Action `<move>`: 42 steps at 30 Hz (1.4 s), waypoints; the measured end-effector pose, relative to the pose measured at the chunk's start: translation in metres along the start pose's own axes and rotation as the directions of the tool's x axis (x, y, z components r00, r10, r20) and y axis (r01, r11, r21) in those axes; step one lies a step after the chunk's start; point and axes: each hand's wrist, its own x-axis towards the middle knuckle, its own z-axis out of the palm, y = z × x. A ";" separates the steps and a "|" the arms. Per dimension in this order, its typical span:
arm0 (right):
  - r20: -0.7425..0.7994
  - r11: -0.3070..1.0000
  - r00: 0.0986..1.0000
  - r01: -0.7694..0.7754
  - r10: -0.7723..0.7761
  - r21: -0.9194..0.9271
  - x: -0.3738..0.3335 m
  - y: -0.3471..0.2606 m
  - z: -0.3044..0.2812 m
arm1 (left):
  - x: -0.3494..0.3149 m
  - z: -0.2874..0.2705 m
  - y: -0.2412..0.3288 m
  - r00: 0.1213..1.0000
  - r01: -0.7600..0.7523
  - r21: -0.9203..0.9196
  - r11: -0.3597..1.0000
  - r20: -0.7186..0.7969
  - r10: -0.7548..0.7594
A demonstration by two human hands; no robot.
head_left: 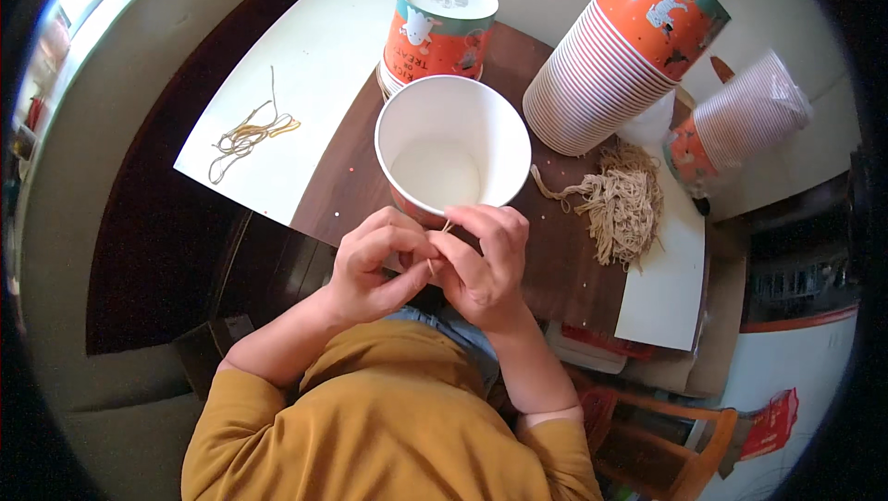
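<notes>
Both my hands meet at the near side of an upright paper bucket [444,177], white inside with an orange outside. My left hand [379,260] is closed in a pinch on a thin tan string [448,225]. Close against it, my right hand [486,260] pinches the same string, and a bit of it pokes up between the fingers by the bucket's rim. Where the string runs behind my fingers is hidden. The bucket's inside shows only its white wall and bottom.
Upside-down orange and teal buckets [439,29] stand behind. A tall leaning stack [601,75] rises at the right, near a bundle of tan strings [629,205]. Loose strings [250,136] lie on the white board at left. A plastic-wrapped stack [735,122] is far right; a wooden chair [703,445] stands lower right.
</notes>
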 end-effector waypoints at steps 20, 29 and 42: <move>0.230 0.992 0.973 -0.056 0.029 0.113 -0.001 0.051 -0.068 | 0.029 -0.055 0.007 0.795 -0.056 -0.735 0.676 -0.442 -0.416; 0.618 0.965 0.753 -0.260 0.227 -0.038 0.013 0.068 -0.144 | 0.054 -0.071 -0.029 0.659 0.116 -0.712 0.692 -0.466 -0.590; 0.321 0.833 0.939 -0.276 0.127 0.480 0.091 0.010 -0.056 | 0.054 0.030 0.009 0.987 -0.113 0.080 0.990 -0.108 0.121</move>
